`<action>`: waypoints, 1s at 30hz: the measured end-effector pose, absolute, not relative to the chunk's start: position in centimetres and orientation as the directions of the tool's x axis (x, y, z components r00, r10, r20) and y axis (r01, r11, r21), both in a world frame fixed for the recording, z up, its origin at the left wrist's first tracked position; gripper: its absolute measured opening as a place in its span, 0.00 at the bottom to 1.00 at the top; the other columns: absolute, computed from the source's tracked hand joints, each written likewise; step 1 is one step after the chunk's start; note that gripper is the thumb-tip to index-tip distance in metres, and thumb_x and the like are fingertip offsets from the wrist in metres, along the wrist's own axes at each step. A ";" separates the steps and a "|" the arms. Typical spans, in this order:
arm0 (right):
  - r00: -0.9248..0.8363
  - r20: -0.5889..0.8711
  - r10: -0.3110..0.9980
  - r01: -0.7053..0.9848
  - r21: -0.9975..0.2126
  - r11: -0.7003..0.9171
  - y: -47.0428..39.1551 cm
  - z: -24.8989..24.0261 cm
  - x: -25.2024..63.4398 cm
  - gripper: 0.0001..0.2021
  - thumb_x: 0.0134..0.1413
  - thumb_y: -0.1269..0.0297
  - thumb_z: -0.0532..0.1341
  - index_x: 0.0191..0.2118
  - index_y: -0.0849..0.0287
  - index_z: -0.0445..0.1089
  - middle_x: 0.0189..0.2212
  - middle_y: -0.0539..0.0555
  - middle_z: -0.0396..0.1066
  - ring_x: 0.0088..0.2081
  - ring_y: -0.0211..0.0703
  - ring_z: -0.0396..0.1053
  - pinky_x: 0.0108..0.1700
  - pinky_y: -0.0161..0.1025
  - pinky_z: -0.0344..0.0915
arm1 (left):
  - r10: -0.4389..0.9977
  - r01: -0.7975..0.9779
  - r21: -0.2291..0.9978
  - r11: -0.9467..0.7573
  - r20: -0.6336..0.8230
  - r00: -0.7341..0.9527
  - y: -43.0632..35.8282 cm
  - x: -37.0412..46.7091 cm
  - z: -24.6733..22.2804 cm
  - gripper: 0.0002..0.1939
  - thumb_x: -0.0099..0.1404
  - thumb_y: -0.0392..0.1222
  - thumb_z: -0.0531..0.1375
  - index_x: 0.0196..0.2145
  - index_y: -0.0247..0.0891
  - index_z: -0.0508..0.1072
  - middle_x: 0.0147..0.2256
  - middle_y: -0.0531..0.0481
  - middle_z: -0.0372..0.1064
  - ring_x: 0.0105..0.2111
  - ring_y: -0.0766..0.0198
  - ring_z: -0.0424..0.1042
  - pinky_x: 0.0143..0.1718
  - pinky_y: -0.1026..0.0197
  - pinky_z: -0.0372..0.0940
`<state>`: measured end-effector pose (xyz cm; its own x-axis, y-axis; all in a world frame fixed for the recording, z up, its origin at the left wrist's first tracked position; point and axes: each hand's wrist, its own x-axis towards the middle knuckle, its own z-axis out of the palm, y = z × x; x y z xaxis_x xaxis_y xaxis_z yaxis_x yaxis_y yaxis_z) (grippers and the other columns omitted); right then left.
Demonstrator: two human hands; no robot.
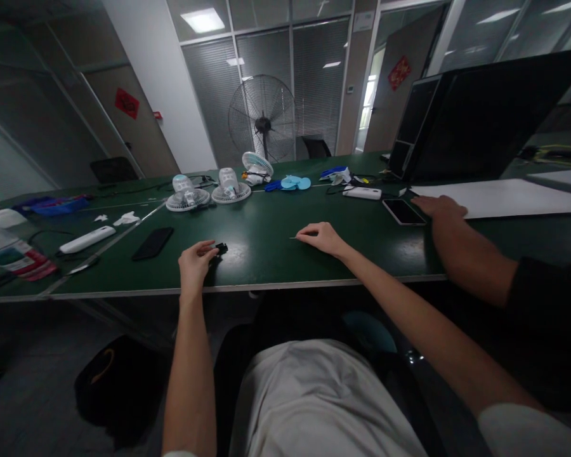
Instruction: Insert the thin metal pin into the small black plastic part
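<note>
Over the front part of the green table (261, 260), my left hand (196, 261) pinches a small black part (222, 248) between thumb and fingers. My right hand (322, 238), farther right, has its fingertips closed on a thin, needle-like piece (292, 238) that points left. The two hands are well apart. A black phone (153, 244) lies to the left of my left hand. What the thin piece is, exactly, is too small to tell.
Small fans (188, 195) and light-blue discs (295, 183) stand behind my hands. At the right, another person's arm (471, 254) rests near a phone (404, 212) and a white sheet (509, 195). A bottle (16, 254) lies far left.
</note>
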<state>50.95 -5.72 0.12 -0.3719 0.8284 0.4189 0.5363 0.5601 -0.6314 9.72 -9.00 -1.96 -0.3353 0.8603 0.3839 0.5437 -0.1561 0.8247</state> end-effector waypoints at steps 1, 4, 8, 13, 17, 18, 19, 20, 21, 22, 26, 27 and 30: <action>-0.372 0.419 0.828 0.534 -0.633 0.560 -5.8 0.2 50.9 0.09 0.63 0.56 0.67 0.42 0.49 0.85 0.42 0.51 0.84 0.45 0.50 0.80 0.53 0.46 0.72 | 0.858 0.503 0.848 -0.169 0.377 -0.347 -9.1 9.6 -2.0 0.20 0.57 0.45 0.70 0.47 0.37 0.84 0.36 0.45 0.81 0.37 0.56 0.79 0.40 0.59 0.71; -0.376 0.420 0.826 0.536 -0.629 0.563 -6.1 0.5 50.7 0.09 0.63 0.57 0.67 0.42 0.50 0.85 0.42 0.51 0.84 0.46 0.51 0.80 0.53 0.46 0.72 | 0.859 0.421 0.895 -0.147 0.327 -0.395 -9.5 9.4 -2.0 0.19 0.57 0.45 0.70 0.46 0.35 0.84 0.37 0.43 0.82 0.38 0.55 0.80 0.43 0.58 0.72; -0.368 0.413 0.833 0.537 -0.637 0.553 -6.4 0.7 50.5 0.09 0.63 0.56 0.67 0.42 0.51 0.85 0.43 0.52 0.84 0.46 0.50 0.80 0.53 0.46 0.72 | 0.856 0.406 0.900 -0.159 0.331 -0.398 -9.2 9.6 -1.7 0.17 0.57 0.40 0.68 0.45 0.35 0.84 0.41 0.42 0.82 0.41 0.55 0.81 0.48 0.56 0.73; -0.371 0.402 0.837 0.536 -0.644 0.546 -6.4 0.7 50.6 0.09 0.63 0.56 0.67 0.42 0.50 0.85 0.43 0.51 0.84 0.46 0.50 0.80 0.54 0.47 0.72 | 0.816 0.504 0.833 -0.228 0.445 -0.367 -8.4 10.8 -1.0 0.19 0.58 0.38 0.66 0.48 0.37 0.82 0.43 0.44 0.82 0.43 0.56 0.81 0.51 0.56 0.73; -0.385 0.405 0.829 0.534 -0.635 0.558 -6.0 0.4 50.8 0.09 0.63 0.56 0.67 0.43 0.50 0.85 0.44 0.51 0.84 0.47 0.50 0.80 0.54 0.47 0.72 | 0.841 0.570 0.795 -0.207 0.443 -0.312 -7.8 11.3 -1.0 0.18 0.59 0.39 0.67 0.48 0.38 0.82 0.41 0.45 0.82 0.42 0.57 0.80 0.52 0.55 0.72; -0.384 0.405 0.830 0.534 -0.636 0.557 -5.8 0.2 50.8 0.09 0.63 0.56 0.67 0.43 0.50 0.85 0.44 0.51 0.84 0.46 0.50 0.80 0.54 0.47 0.72 | 0.846 0.575 0.793 -0.200 0.436 -0.306 -7.7 11.3 -1.1 0.18 0.59 0.39 0.67 0.48 0.38 0.82 0.41 0.45 0.82 0.41 0.57 0.80 0.52 0.55 0.72; -0.383 0.405 0.830 0.533 -0.637 0.556 -5.7 0.1 50.8 0.09 0.63 0.56 0.67 0.43 0.50 0.85 0.43 0.51 0.84 0.46 0.50 0.80 0.54 0.47 0.72 | 0.852 0.579 0.792 -0.194 0.428 -0.300 -7.6 11.2 -1.2 0.19 0.59 0.39 0.67 0.49 0.38 0.82 0.41 0.45 0.82 0.41 0.57 0.79 0.51 0.55 0.72; -0.379 0.407 0.831 0.531 -0.640 0.556 -5.6 0.0 50.7 0.09 0.62 0.56 0.67 0.42 0.50 0.85 0.43 0.51 0.84 0.46 0.51 0.80 0.54 0.47 0.73 | 0.858 0.580 0.792 -0.188 0.420 -0.295 -7.6 11.1 -1.3 0.19 0.59 0.39 0.67 0.49 0.38 0.82 0.42 0.45 0.82 0.41 0.57 0.79 0.51 0.55 0.71; -0.374 0.411 0.831 0.529 -0.642 0.555 -5.5 -0.1 50.7 0.09 0.62 0.57 0.67 0.42 0.50 0.85 0.43 0.51 0.84 0.46 0.51 0.80 0.54 0.47 0.73 | 0.864 0.581 0.794 -0.180 0.410 -0.293 -7.5 11.1 -1.3 0.19 0.59 0.39 0.67 0.49 0.38 0.82 0.42 0.45 0.82 0.41 0.57 0.79 0.50 0.55 0.72; -0.369 0.415 0.832 0.528 -0.643 0.555 -5.4 -0.2 50.7 0.08 0.62 0.57 0.68 0.42 0.50 0.85 0.43 0.51 0.84 0.46 0.50 0.80 0.54 0.47 0.73 | 0.869 0.579 0.797 -0.170 0.399 -0.294 -7.5 11.1 -1.3 0.20 0.59 0.39 0.67 0.50 0.38 0.81 0.42 0.44 0.82 0.40 0.57 0.79 0.50 0.55 0.72; -0.376 0.418 0.827 0.532 -0.634 0.562 -5.5 -0.1 50.6 0.09 0.62 0.56 0.67 0.42 0.49 0.85 0.43 0.50 0.84 0.46 0.51 0.81 0.54 0.46 0.73 | 0.868 0.568 0.810 -0.149 0.382 -0.316 -7.6 11.2 -1.0 0.21 0.58 0.38 0.67 0.50 0.38 0.81 0.42 0.44 0.82 0.40 0.57 0.79 0.48 0.56 0.72; -0.377 0.416 0.827 0.534 -0.632 0.562 -5.6 0.0 50.6 0.09 0.62 0.56 0.67 0.42 0.49 0.85 0.43 0.50 0.84 0.46 0.51 0.80 0.54 0.46 0.73 | 0.867 0.566 0.811 -0.145 0.380 -0.322 -7.6 11.2 -0.9 0.21 0.57 0.38 0.67 0.50 0.38 0.81 0.42 0.44 0.82 0.39 0.57 0.79 0.48 0.56 0.72; -0.379 0.413 0.828 0.539 -0.629 0.561 -5.8 0.2 50.6 0.09 0.62 0.56 0.67 0.42 0.49 0.85 0.42 0.50 0.84 0.46 0.50 0.80 0.54 0.46 0.73 | 0.859 0.566 0.813 -0.140 0.384 -0.338 -7.5 11.3 -0.8 0.21 0.57 0.38 0.67 0.50 0.39 0.82 0.42 0.45 0.82 0.38 0.58 0.79 0.47 0.56 0.72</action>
